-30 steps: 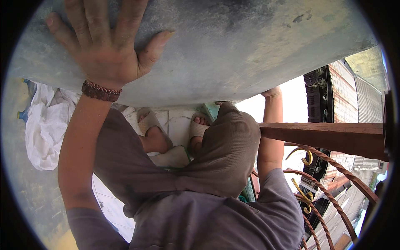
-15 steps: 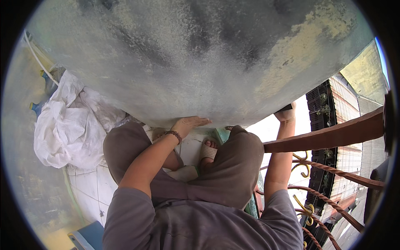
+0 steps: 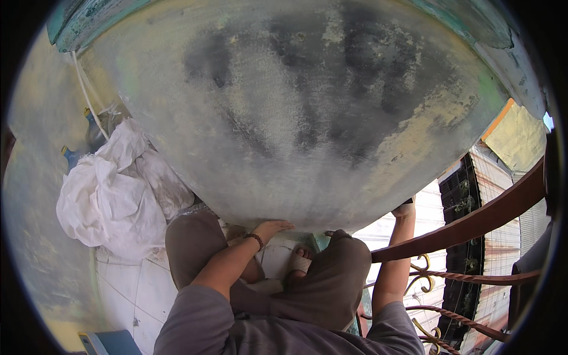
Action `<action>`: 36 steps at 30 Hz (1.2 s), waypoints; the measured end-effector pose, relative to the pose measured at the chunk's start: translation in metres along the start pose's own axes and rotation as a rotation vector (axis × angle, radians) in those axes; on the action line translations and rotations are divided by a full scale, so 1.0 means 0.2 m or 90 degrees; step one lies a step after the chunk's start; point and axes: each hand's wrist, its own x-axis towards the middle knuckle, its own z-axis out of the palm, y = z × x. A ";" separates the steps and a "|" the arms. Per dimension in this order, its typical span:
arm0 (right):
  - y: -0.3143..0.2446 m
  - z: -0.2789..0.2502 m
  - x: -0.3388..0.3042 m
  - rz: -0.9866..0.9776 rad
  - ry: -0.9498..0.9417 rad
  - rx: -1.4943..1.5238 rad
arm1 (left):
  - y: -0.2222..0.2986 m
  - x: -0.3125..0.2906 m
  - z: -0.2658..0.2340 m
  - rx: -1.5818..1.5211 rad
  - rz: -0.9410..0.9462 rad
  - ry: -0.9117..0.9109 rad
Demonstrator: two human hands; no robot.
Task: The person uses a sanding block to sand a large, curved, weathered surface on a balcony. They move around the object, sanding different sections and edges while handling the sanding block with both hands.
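Note:
A weathered wall [image 3: 284, 118], grey-green with dark blotches and pale yellowish worn patches, fills the view in front of me. My left hand [image 3: 274, 227] lies against its lower part, fingers stretched out together and pointing right, with nothing in it. A beaded bracelet [image 3: 255, 239] circles that wrist. My right hand [image 3: 404, 209] is at the wall's right edge, beyond the railing. It grips a small dark flat piece [image 3: 408, 202]; its kind cannot be made out, and the fingers are mostly hidden behind the wall's edge.
White crumpled sacking [image 3: 118, 195] lies at the left, with blue bottle-like containers [image 3: 71, 157] and a white pipe [image 3: 86, 89] behind it. A reddish-brown metal railing [image 3: 467, 228] with yellow scrolls runs along my right. Corrugated roofing [image 3: 426, 207] shows beyond it. Beneath me are white floor tiles [image 3: 127, 296].
My view has tilted up, so more of the wall and its top ledge show. Both hands appear lower in the picture, still at the same parts of the wall.

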 end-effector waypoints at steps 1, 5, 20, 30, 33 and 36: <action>0.11 -0.05 -0.02 0.025 0.016 0.091 | 0.00 0.00 -0.01 0.028 0.006 0.010; 0.64 -0.24 -0.12 0.217 0.222 -0.078 | -0.08 0.03 -0.12 0.092 0.044 0.054; 0.66 -0.22 -0.12 0.259 0.226 -0.050 | -0.20 0.01 -0.29 -0.443 0.018 -0.040; 0.50 -0.22 -0.12 0.125 0.133 0.050 | 0.06 0.06 -0.06 -0.526 -0.035 0.155; 0.71 -0.27 -0.15 0.254 0.266 -0.070 | 0.07 0.10 -0.13 -0.693 -0.063 0.146; 0.59 -0.20 0.00 0.189 0.191 -0.065 | -0.01 0.06 -0.18 -0.538 -0.023 0.078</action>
